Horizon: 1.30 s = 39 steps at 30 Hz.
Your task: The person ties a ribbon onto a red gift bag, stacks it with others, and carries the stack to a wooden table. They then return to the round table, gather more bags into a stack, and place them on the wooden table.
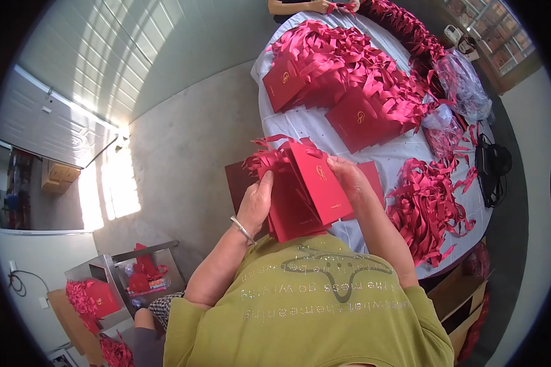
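Several red bags (288, 211) with gold print and ribbon handles are held upright in front of my green shirt. My left hand (257, 199) grips the stack at its left side, thumb on the front. At the right edge of the foremost red bag (320, 183), which is angled away from the others, my right hand (347, 176) holds on with its fingers partly hidden behind it. Red ribbons (269, 158) bunch at the top of the stack. Another red bag (372, 182) lies on the table behind my right hand.
The white-covered table (272, 125) bears rows of red bags (361, 119) and a ribbon pile (425, 211). Plastic wrap (465, 82) and a black bag (493, 168) lie at its right. Another person's hands (321, 7) hold ribbon at the far end. A cart (119, 284) stands lower left.
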Each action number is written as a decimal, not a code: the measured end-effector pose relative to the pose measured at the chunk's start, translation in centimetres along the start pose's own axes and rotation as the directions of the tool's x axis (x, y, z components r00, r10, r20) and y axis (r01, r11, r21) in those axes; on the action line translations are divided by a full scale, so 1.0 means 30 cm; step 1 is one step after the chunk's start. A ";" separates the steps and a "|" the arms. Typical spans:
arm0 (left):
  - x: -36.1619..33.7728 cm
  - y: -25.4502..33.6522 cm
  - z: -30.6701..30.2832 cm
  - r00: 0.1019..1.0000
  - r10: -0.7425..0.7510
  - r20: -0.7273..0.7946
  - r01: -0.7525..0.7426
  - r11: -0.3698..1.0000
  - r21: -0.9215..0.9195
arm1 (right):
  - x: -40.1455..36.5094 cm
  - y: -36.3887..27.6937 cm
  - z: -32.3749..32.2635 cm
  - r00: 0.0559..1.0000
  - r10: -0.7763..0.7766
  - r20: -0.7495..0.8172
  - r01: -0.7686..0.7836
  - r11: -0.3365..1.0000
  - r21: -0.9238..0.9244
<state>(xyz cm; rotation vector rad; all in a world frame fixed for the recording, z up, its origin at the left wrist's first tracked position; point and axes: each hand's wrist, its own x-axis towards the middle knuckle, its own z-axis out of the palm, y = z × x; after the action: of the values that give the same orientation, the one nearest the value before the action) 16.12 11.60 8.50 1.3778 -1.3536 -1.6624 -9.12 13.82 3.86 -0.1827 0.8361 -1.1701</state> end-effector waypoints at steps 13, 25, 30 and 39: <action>0.065 -0.079 -0.014 0.992 -0.050 0.113 0.076 0.967 -0.241 | -0.052 -0.028 0.049 0.985 -0.137 -0.109 0.156 0.970 0.189; 0.078 -0.036 0.015 0.987 -0.057 0.150 0.099 0.952 -0.290 | -0.081 -0.055 0.158 0.875 -0.405 -0.265 0.333 0.901 -0.277; 0.089 -0.049 0.030 0.983 -0.063 0.175 0.134 0.893 -0.430 | -0.066 -0.031 0.161 0.787 -0.610 -0.094 0.497 0.716 -0.491; 0.070 -0.074 0.018 0.970 0.000 0.242 0.120 0.868 -0.482 | -0.026 0.031 0.114 0.727 -0.686 -0.015 0.523 0.567 -0.637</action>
<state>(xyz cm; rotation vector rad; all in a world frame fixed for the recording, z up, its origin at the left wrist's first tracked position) 15.35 10.59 5.65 0.9500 -0.9053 -2.0846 -6.28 13.90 6.13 -0.9343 1.4487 -1.5693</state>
